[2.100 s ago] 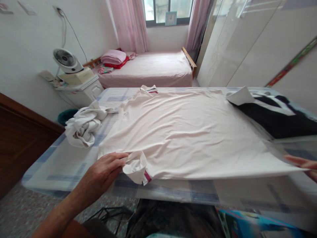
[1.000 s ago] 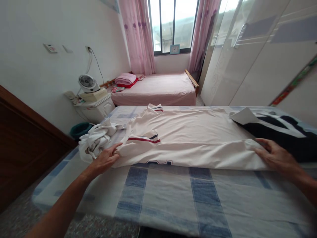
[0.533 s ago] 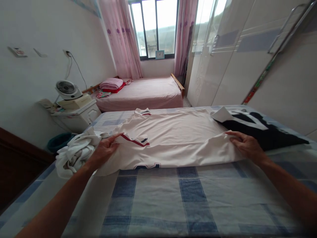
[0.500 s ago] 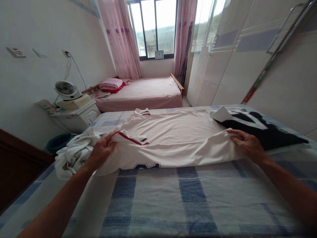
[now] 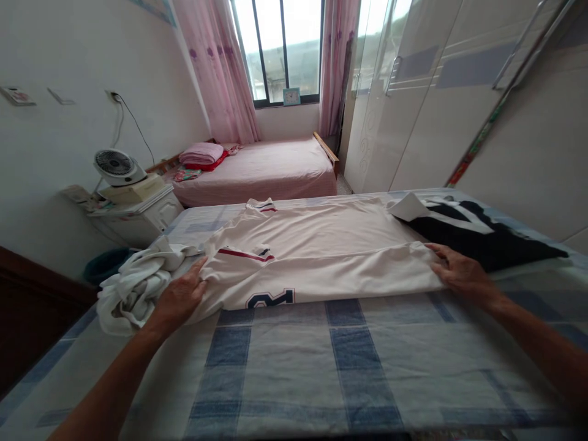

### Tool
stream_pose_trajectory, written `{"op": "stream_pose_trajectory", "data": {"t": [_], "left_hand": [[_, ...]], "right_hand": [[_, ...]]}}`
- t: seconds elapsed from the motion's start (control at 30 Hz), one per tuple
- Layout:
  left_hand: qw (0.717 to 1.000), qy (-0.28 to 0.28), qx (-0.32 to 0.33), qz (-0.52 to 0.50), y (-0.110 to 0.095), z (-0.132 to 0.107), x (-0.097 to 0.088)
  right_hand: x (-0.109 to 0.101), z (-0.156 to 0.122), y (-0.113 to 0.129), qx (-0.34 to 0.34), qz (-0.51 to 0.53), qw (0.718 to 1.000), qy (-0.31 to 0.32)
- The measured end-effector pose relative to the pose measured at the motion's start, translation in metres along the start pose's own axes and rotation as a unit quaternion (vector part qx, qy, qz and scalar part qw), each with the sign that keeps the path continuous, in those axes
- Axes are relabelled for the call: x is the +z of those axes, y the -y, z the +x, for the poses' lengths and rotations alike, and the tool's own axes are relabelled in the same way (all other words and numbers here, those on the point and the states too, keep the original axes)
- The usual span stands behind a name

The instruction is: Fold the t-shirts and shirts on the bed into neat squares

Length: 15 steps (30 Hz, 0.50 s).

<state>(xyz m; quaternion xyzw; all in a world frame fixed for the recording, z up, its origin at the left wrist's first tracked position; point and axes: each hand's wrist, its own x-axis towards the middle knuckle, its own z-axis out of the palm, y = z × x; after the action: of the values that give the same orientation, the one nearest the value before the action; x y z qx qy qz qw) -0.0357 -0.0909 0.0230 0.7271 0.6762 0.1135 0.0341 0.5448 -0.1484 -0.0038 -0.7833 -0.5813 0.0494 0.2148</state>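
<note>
moved: since half a second ago the white shirt's (image 5: 321,245) near fold has dropped flat onto the bed (image 5: 349,367), both hands have come down with it, and the dark print on the fold shows in full.
shirt, look: cream-white and smooth, lying crosswise and doubled along its length. a sleeve cuff (image 5: 243,253) trimmed in red and dark stripes lies on top near the left end. a striped collar (image 5: 260,206) is at the far edge. a dark outlined print (image 5: 271,298) sits on the near fold.
shirt, place: on the far half of the blue-and-white checked bed, between the two hands.
left hand (image 5: 177,297): palm down on the shirt's left end, fingers stretched out and pressing, not closed around the cloth.
right hand (image 5: 459,272): palm down on the shirt's right end, fingers spread flat, gripping nothing.
counts: one white shirt, two hands, two other garments, two beds.
other garments: a crumpled white garment (image 5: 133,288) is just beside the left hand. a black garment (image 5: 482,236) with white panels is just beyond the right hand, touching the shirt's right end.
farther out: a pink bed (image 5: 266,168) carries folded pink bedding, a small fan (image 5: 114,165) stands on a white nightstand (image 5: 138,214) at the left, a glossy wardrobe (image 5: 413,122) is at the right, and a window (image 5: 285,49) sits between two pink curtains.
</note>
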Motion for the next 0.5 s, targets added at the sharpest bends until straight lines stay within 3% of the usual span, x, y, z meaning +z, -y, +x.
{"op": "stream_pose_trajectory", "data": {"t": [0.17,0.23,0.3,0.4,0.5], "left_hand": [[0.993,-0.070,0.003,0.097,-0.004,-0.011,0.003],[0.985,-0.127,0.046,0.111,-0.016,-0.014,0.000],[0.977,-0.143,0.137,0.080,-0.032,-0.015,0.000],[0.955,-0.080,0.287,0.014,-0.048,-0.009,0.012],[0.952,-0.010,0.306,-0.006,-0.041,-0.001,0.033]], "right_hand": [[0.005,-0.003,0.006,-0.058,-0.136,0.987,-0.063],[0.006,-0.009,0.025,-0.122,-0.163,0.974,-0.103],[0.010,-0.018,0.054,-0.217,-0.134,0.961,-0.110],[0.025,-0.031,0.092,-0.364,-0.073,0.928,-0.010],[0.045,-0.033,0.097,-0.390,-0.071,0.915,0.075]]}}
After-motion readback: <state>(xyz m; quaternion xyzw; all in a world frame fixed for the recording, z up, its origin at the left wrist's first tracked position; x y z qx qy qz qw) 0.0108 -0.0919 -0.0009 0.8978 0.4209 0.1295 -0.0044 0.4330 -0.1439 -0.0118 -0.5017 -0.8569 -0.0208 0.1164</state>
